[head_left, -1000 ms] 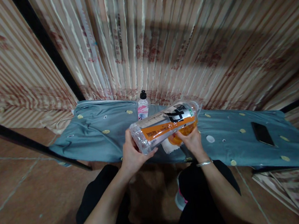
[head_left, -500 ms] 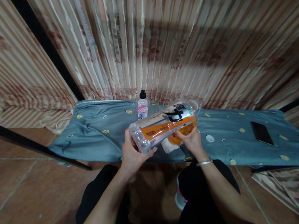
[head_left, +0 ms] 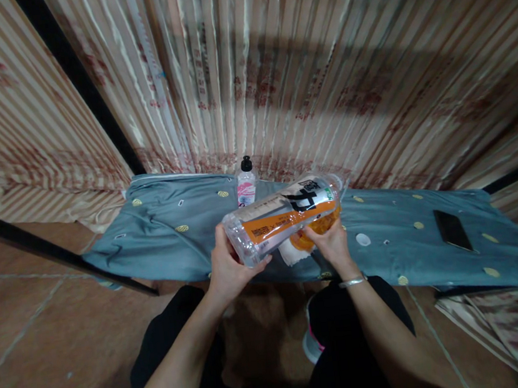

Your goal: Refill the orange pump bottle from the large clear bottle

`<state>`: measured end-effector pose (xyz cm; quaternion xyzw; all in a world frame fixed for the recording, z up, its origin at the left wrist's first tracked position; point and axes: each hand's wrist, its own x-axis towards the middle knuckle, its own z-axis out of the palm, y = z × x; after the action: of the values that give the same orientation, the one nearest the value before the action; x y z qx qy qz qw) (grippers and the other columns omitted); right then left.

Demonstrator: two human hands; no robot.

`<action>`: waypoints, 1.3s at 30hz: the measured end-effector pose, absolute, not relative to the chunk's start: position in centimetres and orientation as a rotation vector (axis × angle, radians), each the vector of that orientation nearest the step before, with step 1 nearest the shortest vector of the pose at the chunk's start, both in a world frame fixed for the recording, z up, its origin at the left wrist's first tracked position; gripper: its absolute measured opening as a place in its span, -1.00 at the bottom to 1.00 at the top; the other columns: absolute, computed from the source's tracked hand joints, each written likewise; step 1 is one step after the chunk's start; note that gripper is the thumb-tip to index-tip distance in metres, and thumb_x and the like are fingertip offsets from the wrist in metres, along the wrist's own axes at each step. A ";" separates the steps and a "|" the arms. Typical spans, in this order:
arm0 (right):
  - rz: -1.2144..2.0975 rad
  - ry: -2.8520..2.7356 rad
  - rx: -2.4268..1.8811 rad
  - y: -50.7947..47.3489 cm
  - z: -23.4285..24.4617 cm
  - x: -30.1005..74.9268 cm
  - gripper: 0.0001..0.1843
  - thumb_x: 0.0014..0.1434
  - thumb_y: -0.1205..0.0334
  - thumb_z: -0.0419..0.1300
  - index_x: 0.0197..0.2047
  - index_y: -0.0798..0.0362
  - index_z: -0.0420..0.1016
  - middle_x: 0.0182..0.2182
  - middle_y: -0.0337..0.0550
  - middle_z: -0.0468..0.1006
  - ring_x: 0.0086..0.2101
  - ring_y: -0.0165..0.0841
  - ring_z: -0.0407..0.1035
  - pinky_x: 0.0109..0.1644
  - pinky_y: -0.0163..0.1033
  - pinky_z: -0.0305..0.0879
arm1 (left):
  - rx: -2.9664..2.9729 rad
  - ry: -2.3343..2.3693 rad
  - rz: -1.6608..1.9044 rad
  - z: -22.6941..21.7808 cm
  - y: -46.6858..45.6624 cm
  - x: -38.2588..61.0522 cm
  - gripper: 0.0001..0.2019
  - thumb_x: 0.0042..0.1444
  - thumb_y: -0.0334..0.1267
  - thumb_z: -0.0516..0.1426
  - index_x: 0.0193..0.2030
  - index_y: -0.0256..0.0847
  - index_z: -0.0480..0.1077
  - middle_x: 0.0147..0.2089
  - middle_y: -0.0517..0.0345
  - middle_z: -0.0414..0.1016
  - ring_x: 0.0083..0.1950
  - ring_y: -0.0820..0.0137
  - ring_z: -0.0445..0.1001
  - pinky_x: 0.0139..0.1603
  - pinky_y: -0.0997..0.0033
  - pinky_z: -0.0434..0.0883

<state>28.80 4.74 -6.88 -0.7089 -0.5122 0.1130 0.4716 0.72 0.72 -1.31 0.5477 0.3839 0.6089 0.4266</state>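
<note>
A large clear plastic bottle [head_left: 284,213] with an orange and silver label lies tilted over the bench, its base lower left and its neck end to the upper right. My left hand [head_left: 230,267] is closed around the base. Under the bottle's right half, my right hand [head_left: 334,244] is closed on an orange see-through container [head_left: 303,240], mostly hidden by the bottle and my fingers. I cannot tell whether the bottle's neck touches it. Partly covered below them is a white tissue-like piece [head_left: 293,255]. A small clear bottle [head_left: 245,186] with a black cap and pink label stands just behind.
A bench covered with blue-grey patterned cloth [head_left: 161,247] stretches across in front of my knees. A dark phone [head_left: 453,230] and a white round lid-like disc [head_left: 363,240] lie to the right. Striped curtain [head_left: 271,60] hangs behind, with black metal posts [head_left: 80,84] at the sides.
Almost nothing differs. The large bottle and both hands keep their places, apart from a very slight shift of the whole view.
</note>
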 end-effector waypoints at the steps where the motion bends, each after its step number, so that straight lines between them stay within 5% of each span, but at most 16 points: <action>1: 0.282 -1.238 -1.748 4.7 -6.8 28.7 0.06 -0.12 -0.44 0.46 0.25 0.13 0.45 0.02 0.29 0.74 0.02 0.20 0.66 0.13 0.24 0.58 | 1.367 0.959 1.523 -1.3 0.7 0.7 -0.21 -0.21 -0.01 0.61 0.10 -0.04 0.33 0.04 0.01 0.75 0.08 0.01 0.78 0.11 -0.07 0.74; 39: 0.307 -1.220 -1.748 4.8 -7.0 28.8 0.05 -0.14 -0.41 0.50 0.24 0.12 0.47 0.03 0.28 0.74 0.04 0.21 0.65 0.16 0.26 0.58 | 1.445 0.957 1.522 -1.8 0.9 0.7 -0.19 -0.13 0.04 0.57 0.16 -0.07 0.28 0.05 0.04 0.71 0.08 0.09 0.78 0.08 0.08 0.75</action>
<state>28.82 4.80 -6.96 -0.7146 -0.4989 0.1255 0.4741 0.67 0.86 -1.81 0.5728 0.3793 0.6031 0.4054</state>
